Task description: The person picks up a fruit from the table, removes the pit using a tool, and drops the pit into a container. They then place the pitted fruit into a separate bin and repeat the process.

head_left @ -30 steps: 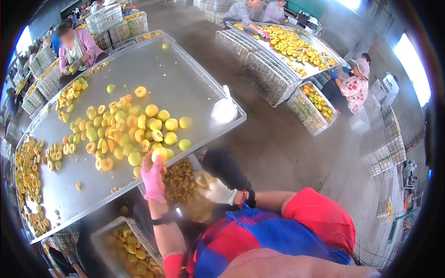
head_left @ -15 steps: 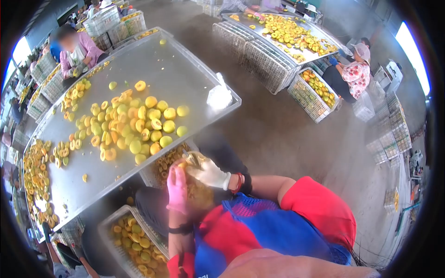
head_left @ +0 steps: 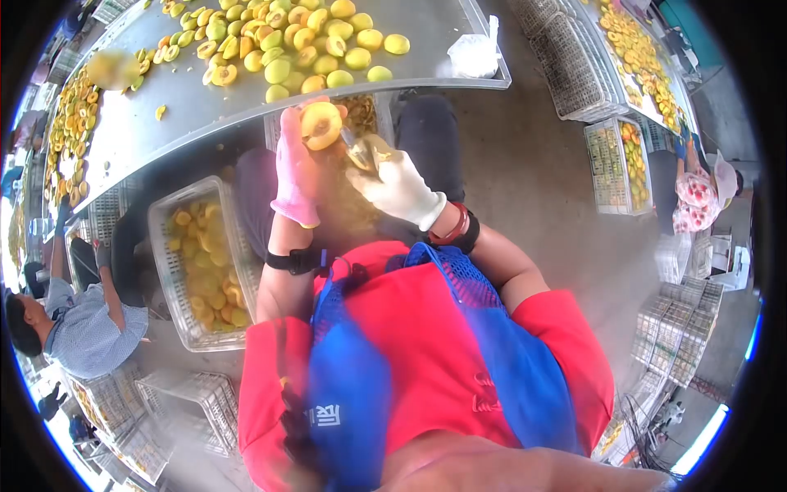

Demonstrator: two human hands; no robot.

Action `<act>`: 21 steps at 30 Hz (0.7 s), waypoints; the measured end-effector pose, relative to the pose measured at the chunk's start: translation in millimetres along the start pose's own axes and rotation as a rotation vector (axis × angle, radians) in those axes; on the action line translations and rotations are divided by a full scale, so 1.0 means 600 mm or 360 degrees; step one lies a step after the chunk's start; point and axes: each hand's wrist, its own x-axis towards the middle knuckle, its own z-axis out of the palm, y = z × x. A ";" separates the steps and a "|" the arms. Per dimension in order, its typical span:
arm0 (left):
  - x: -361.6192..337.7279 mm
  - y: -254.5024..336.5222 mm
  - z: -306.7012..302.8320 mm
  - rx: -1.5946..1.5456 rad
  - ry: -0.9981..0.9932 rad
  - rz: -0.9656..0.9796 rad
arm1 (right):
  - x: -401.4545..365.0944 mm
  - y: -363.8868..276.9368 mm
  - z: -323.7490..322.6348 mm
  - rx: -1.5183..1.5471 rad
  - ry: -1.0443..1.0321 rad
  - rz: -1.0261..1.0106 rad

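Observation:
My left hand [head_left: 293, 176], in a pink glove, is closed around a halved yellow peach [head_left: 320, 125] whose cut face with a reddish centre points up toward me. Beside it, my right hand [head_left: 402, 190] in a white glove with stained fingertips grips a small metal-tipped tool [head_left: 348, 137]. The tool's tip is close to the peach half; whether it touches cannot be made out. Below both hands, between my knees, a container holds peach scraps [head_left: 361, 115], partly hidden by my hands.
A metal table [head_left: 205, 111] stands ahead, bearing peaches [head_left: 279, 45] and a white plastic bag [head_left: 474, 57]. A peach-filled crate [head_left: 163, 275] is at my left. One person [head_left: 98, 328] sits at the left, another [head_left: 697, 201] at the right, near stacked crates [head_left: 566, 61].
My view has tilted down and turned, so the table sits higher in view. My left hand has turned, and the peach half's cut face now shows. The tool remains in my right hand.

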 end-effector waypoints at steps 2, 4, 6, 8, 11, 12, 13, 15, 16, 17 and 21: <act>-0.005 0.009 0.007 -0.0078 -0.0007 -0.0105 | -0.001 0.008 0.004 -0.0005 0.0034 -0.0031; -0.013 0.023 0.020 -0.0237 0.0002 -0.0221 | -0.001 0.012 0.001 0.0000 0.0056 -0.0010; -0.012 0.016 0.029 -0.0268 -0.0021 -0.0158 | 0.002 0.004 -0.006 0.0011 0.0069 0.0045; -0.022 0.007 0.038 0.0042 0.0002 0.0058 | -0.003 0.028 0.004 -0.0286 0.0045 -0.0200; -0.021 0.001 0.048 0.0059 -0.0074 0.0082 | -0.004 0.006 -0.015 -0.0347 -0.0029 -0.0065; -0.021 -0.002 0.052 0.0099 -0.0113 0.0210 | -0.003 0.014 -0.009 -0.0217 -0.0009 -0.0053; -0.019 -0.011 0.051 0.0139 -0.0126 0.0285 | -0.007 0.023 -0.002 -0.0068 -0.0109 0.0232; -0.019 -0.016 0.053 0.0066 -0.0047 0.0236 | 0.000 -0.005 -0.014 0.0202 -0.0085 0.0351; -0.021 -0.011 0.056 0.0095 -0.0003 0.0200 | -0.002 0.011 -0.002 0.0307 -0.0040 0.0263; -0.021 -0.008 0.058 0.0094 -0.0023 0.0241 | 0.001 0.009 -0.003 0.0308 -0.0043 0.0222; -0.028 -0.006 0.067 0.0093 -0.0009 0.0306 | 0.001 -0.007 -0.012 0.0259 -0.0199 0.0445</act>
